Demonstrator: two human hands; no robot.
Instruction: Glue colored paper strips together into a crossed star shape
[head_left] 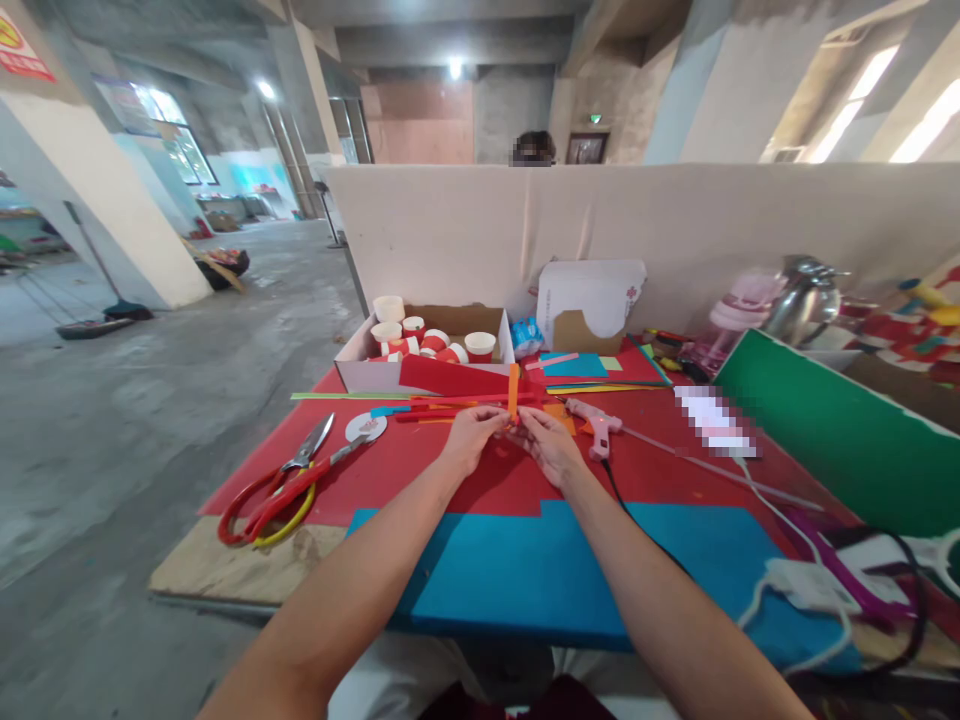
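Inside the edges of the red tabletop, left hand and right hand pinch an upright orange strip low down, where even pressure should steady it.

A single head-worn camera here, looking out from above the wearer's lap, facing forward and tipped down over the table! Both forearms run in from the bottom edge, putting left hand and right hand at arm's reach, just below centre. And it's wide: over the partition to the ceiling, floor stretching far off at left.
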